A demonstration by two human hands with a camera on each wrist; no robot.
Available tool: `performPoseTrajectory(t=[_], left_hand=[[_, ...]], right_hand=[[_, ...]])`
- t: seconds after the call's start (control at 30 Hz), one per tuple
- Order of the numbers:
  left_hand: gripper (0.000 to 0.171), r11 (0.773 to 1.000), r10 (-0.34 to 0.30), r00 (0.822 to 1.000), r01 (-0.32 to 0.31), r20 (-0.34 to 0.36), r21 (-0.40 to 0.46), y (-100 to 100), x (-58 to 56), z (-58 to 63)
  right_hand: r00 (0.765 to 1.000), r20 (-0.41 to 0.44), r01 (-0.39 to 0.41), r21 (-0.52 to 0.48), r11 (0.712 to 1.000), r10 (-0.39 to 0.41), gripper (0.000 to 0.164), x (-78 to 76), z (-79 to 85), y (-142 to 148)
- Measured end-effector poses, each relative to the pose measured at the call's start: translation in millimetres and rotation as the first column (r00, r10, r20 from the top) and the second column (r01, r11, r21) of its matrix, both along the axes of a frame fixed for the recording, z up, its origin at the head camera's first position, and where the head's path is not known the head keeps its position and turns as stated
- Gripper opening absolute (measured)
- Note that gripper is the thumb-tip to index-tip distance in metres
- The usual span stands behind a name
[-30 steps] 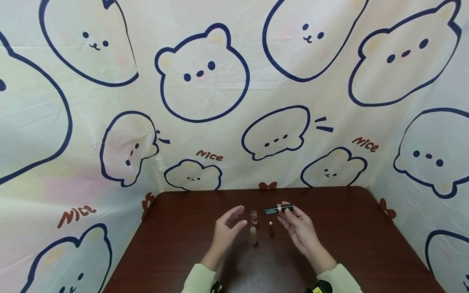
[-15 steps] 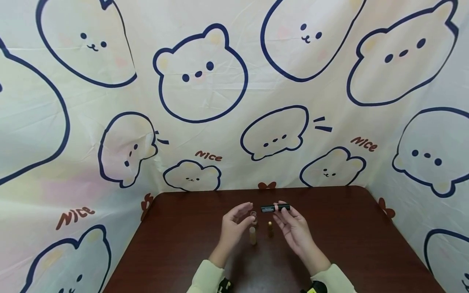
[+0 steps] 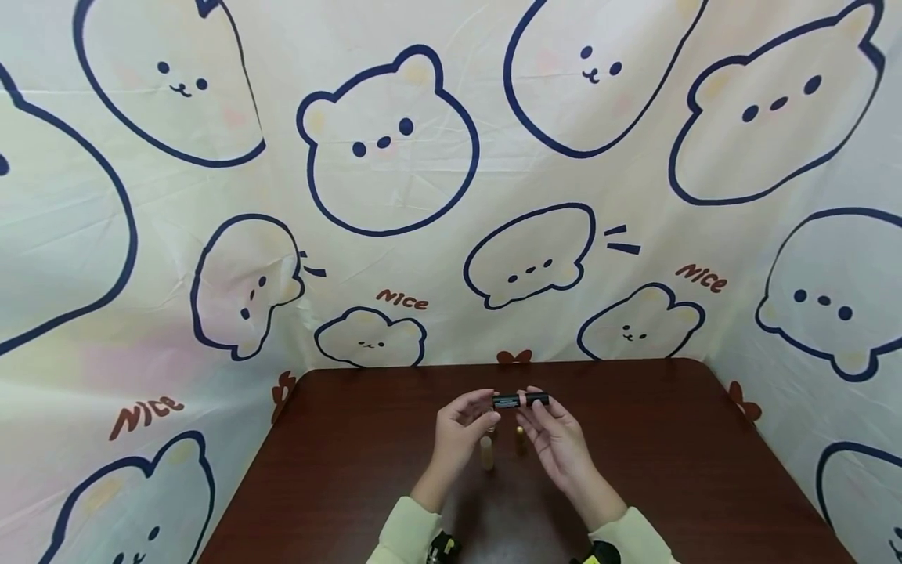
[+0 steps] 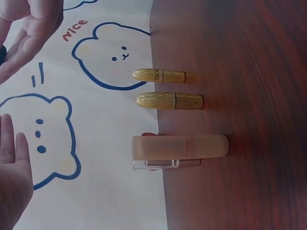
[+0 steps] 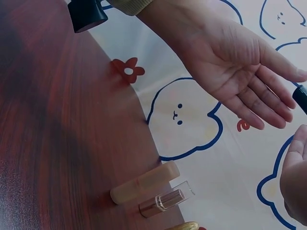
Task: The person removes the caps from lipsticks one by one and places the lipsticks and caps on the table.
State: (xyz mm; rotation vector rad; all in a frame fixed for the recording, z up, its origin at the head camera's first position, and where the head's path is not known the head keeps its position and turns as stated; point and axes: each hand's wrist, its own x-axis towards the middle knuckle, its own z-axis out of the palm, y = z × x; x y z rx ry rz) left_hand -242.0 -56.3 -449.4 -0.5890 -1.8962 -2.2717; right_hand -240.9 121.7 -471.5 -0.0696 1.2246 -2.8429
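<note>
My right hand [image 3: 564,450] pinches a black lipstick [image 3: 506,402] with a pink band, held level above the table. My left hand [image 3: 456,440] is at its left end, thumb and fingers spread around that end; whether they touch it is hard to tell. In the right wrist view the left hand [image 5: 235,62] has nearly straight fingers beside the black tip [image 5: 300,97]. Below the hands stand a frosted beige tube [image 4: 180,147], a clear-capped lipstick [image 5: 160,202] and two gold bullet-shaped tubes, a larger [image 4: 170,101] and a smaller [image 4: 159,75]. The left hand mostly hides the clear-capped one in the head view.
A dark brown wooden table [image 3: 338,470] lies beneath everything. Around its back and sides hangs a pale cloth [image 3: 395,188] printed with blue-outlined bear faces. Black wrist devices [image 3: 442,546] sit at both light sleeves [image 3: 405,533].
My left hand has moved right and up to the end of the black lipstick. The right hand has brought the lipstick slightly left. The standing tubes stay put.
</note>
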Motion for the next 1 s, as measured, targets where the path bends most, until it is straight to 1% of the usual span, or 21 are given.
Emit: performPoseTrajectory(t=[0.13,0.3,0.53,0.8,1.0], left_hand=[[0.029,1.0,0.017,1.0,-0.016,0.02,-0.026,2.1,0.7,1.4],[0.033,0.999,0.022,0.999,-0.02,0.043,-0.045,4.1,0.7,2.8],[0.028,0.998,0.018,1.0,-0.017,0.018,-0.052,5.2,0.1,4.8],[0.027,0.999,-0.002,1.0,0.002,0.005,-0.046,6.1,1.0,6.2],[0.025,0.999,0.007,1.0,-0.007,0.003,-0.041,6.8,1.1,6.5]], right_hand=[[1.0,-0.008,-0.007,-0.004,1.0,0.006,0.018,1.0,-0.3,-1.6],[1.0,0.007,-0.005,-0.007,1.0,0.005,0.018,1.2,-0.4,-4.0],[1.0,-0.006,-0.027,-0.027,0.999,0.027,0.02,1.5,0.1,-6.7],[0.999,-0.03,-0.026,-0.04,0.999,0.025,0.02,1.5,-1.1,-8.6],[1.0,0.003,-0.019,-0.047,0.999,0.019,0.019,1.6,0.0,-9.6]])
